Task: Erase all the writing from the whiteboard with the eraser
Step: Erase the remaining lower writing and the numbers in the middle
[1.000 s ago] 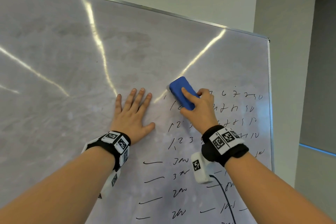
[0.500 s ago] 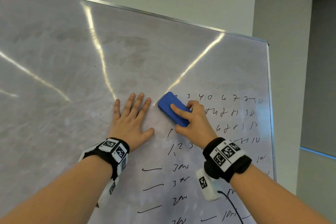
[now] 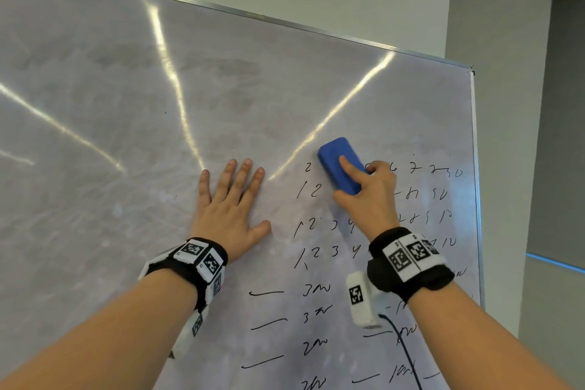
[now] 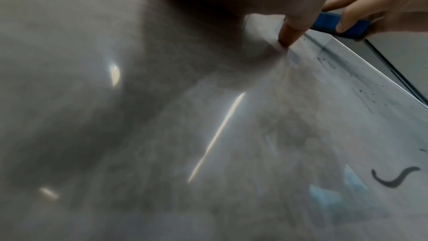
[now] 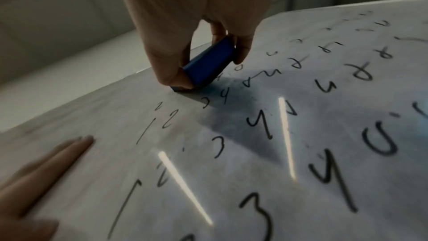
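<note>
The whiteboard (image 3: pixel 126 104) fills most of the head view, smeared grey on its left and upper parts. Black handwritten numbers and dashes (image 3: pixel 316 253) cover its lower right. My right hand (image 3: pixel 367 196) grips a blue eraser (image 3: pixel 340 165) and presses it flat on the board over the top rows of numbers; the right wrist view shows the eraser (image 5: pixel 208 61) between thumb and fingers. My left hand (image 3: pixel 234 209) lies flat on the board with fingers spread, just left of the writing. In the left wrist view the eraser (image 4: pixel 333 25) shows beyond my left thumb.
The board's metal frame (image 3: pixel 474 168) runs down the right side, with a white wall and grey pillar (image 3: pixel 506 73) behind. A black cable (image 3: pixel 408 358) hangs from my right wrist camera across the lower writing. Bright light streaks reflect on the board.
The eraser swept down-left towards my left hand, then moved back up and right over the top rows. My left hand stayed flat in place.
</note>
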Available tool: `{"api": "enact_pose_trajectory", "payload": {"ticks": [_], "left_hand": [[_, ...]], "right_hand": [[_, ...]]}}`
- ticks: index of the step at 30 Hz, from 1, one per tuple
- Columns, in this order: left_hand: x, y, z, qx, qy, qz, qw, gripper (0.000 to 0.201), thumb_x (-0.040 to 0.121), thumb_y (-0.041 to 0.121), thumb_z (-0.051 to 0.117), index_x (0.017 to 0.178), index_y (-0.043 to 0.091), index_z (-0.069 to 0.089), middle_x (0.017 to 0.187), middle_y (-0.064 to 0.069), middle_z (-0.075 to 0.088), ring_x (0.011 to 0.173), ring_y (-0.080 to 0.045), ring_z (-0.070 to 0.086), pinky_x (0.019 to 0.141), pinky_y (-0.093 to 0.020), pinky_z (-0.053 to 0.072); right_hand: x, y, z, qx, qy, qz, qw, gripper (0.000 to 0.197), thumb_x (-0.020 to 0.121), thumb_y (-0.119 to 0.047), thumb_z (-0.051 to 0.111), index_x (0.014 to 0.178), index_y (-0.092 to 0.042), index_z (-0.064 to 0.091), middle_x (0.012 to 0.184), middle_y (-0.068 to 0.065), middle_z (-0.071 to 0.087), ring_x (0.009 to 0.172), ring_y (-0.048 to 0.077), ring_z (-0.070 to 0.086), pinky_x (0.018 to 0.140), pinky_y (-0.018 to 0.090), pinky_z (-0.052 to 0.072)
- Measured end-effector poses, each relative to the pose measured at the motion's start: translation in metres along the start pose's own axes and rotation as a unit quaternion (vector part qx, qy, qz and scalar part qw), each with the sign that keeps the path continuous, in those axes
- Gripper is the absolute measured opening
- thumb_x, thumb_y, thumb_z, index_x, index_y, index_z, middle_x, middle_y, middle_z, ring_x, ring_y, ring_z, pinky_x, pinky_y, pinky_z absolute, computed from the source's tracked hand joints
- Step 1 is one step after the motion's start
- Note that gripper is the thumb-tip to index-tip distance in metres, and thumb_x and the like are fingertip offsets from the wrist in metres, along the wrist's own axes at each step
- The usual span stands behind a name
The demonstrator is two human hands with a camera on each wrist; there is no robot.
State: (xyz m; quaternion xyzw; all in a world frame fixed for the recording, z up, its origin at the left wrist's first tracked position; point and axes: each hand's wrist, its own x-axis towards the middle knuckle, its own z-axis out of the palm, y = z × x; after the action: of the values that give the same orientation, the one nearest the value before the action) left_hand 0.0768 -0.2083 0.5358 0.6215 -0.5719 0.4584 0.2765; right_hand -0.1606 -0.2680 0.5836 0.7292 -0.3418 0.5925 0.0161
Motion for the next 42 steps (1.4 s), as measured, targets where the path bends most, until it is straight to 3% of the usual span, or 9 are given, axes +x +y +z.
{"api": "enact_pose_trajectory", "payload": {"ticks": [2,6,12,17,23,29,34,39,42], "left_hand": [[0.000,0.000,0.000,0.002,-0.004,-0.001,1.000,0.088,0.074,0.064,0.036,0.149,0.022,0.021,0.156,-0.003,0.019,0.143,-0.023,0.007,0.112,-0.055,-0.003],[0.000,0.001,-0.001,0.003,-0.004,-0.001,1.000,0.088,0.073,0.063,0.037,0.149,0.020,0.023,0.155,-0.005,0.020,0.143,-0.024,0.009,0.112,-0.056,0.000],[0.000,0.000,-0.001,0.000,-0.005,0.004,1.000,0.088,0.074,0.063,0.038,0.149,0.021,0.023,0.155,-0.005,0.022,0.143,-0.024,0.010,0.112,-0.055,-0.002],[-0.001,0.000,-0.002,0.003,-0.010,-0.001,1.000,0.089,0.074,0.064,0.037,0.150,0.022,0.020,0.156,-0.004,0.018,0.143,-0.023,0.008,0.112,-0.054,-0.003],[-0.001,-0.001,-0.001,0.004,-0.005,0.002,1.000,0.088,0.074,0.064,0.037,0.149,0.021,0.022,0.155,-0.004,0.020,0.143,-0.023,0.010,0.112,-0.054,-0.002],[-0.001,0.000,0.001,0.011,-0.005,-0.002,1.000,0.088,0.073,0.064,0.037,0.149,0.022,0.022,0.155,-0.003,0.020,0.143,-0.023,0.010,0.112,-0.056,0.001],[0.000,-0.001,0.001,0.008,-0.011,-0.002,1.000,0.088,0.074,0.065,0.036,0.150,0.022,0.021,0.156,-0.003,0.018,0.143,-0.022,0.009,0.112,-0.055,0.001],[-0.001,-0.001,0.002,0.008,-0.005,-0.002,1.000,0.088,0.073,0.065,0.037,0.149,0.022,0.022,0.156,-0.003,0.019,0.143,-0.023,0.010,0.112,-0.055,-0.001],[0.000,0.000,0.001,0.007,-0.005,-0.001,1.000,0.089,0.073,0.064,0.037,0.149,0.022,0.022,0.156,-0.003,0.020,0.143,-0.023,0.010,0.112,-0.054,-0.003]], "right_hand": [[-0.001,-0.001,0.002,0.030,0.000,0.034,0.999,0.060,0.078,-0.017,0.069,0.133,-0.031,0.050,0.111,-0.001,0.027,0.102,0.015,0.027,0.094,0.021,0.029],[-0.021,-0.005,0.010,0.007,-0.096,-0.061,0.994,0.061,0.079,-0.018,0.070,0.134,-0.031,0.048,0.108,-0.001,0.029,0.101,0.015,0.029,0.094,0.021,0.029],[-0.008,-0.001,0.002,-0.006,-0.004,0.008,1.000,0.060,0.079,-0.018,0.069,0.134,-0.032,0.049,0.109,-0.001,0.027,0.100,0.015,0.025,0.090,0.019,0.027],[-0.029,-0.005,0.010,-0.001,-0.112,-0.082,0.990,0.061,0.077,-0.018,0.072,0.132,-0.033,0.050,0.110,-0.002,0.028,0.101,0.014,0.027,0.091,0.018,0.027],[-0.009,0.009,-0.006,0.017,0.011,0.041,0.999,0.059,0.078,-0.018,0.070,0.132,-0.032,0.050,0.109,-0.001,0.027,0.100,0.016,0.028,0.090,0.021,0.031],[-0.028,-0.001,0.004,0.000,-0.085,-0.056,0.995,0.059,0.078,-0.020,0.071,0.132,-0.032,0.051,0.106,0.001,0.031,0.101,0.018,0.031,0.094,0.024,0.033],[-0.002,0.016,-0.015,0.035,0.026,0.081,0.996,0.060,0.078,-0.021,0.071,0.134,-0.030,0.049,0.109,0.000,0.027,0.105,0.017,0.029,0.095,0.023,0.031],[-0.020,0.013,-0.006,0.033,-0.065,0.015,0.997,0.063,0.077,-0.020,0.072,0.134,-0.034,0.048,0.105,-0.001,0.029,0.101,0.015,0.033,0.091,0.019,0.032],[-0.006,0.023,-0.022,0.004,-0.015,0.050,0.999,0.060,0.078,-0.022,0.072,0.133,-0.031,0.050,0.108,-0.001,0.029,0.106,0.017,0.032,0.096,0.023,0.032]]}}
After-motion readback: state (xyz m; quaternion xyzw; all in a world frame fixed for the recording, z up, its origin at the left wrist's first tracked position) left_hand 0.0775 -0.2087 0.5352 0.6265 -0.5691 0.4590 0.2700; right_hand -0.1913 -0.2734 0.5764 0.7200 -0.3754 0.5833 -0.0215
